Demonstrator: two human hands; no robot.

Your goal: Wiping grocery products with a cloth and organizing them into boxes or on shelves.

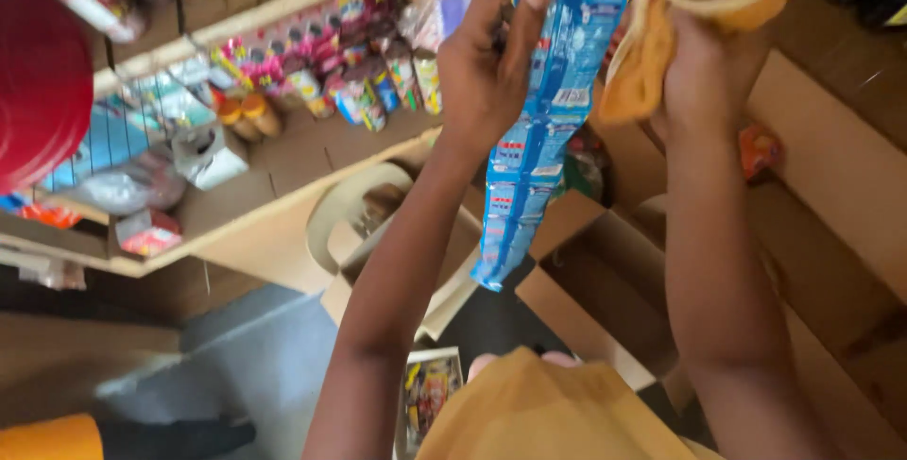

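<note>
Blue sachet strip point(534, 129) is hanging down long, pinched at its top by the left hand point(487, 68). Right hand point(704, 63) is gripping a yellow cloth point(661, 21). Farther off, wooden shelves point(283, 167) are holding small packets.

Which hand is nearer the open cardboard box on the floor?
Left. The left hand, holding the blue packet strip, is up above the box; the right hand, gripping a yellow cloth, is farther right.
</note>
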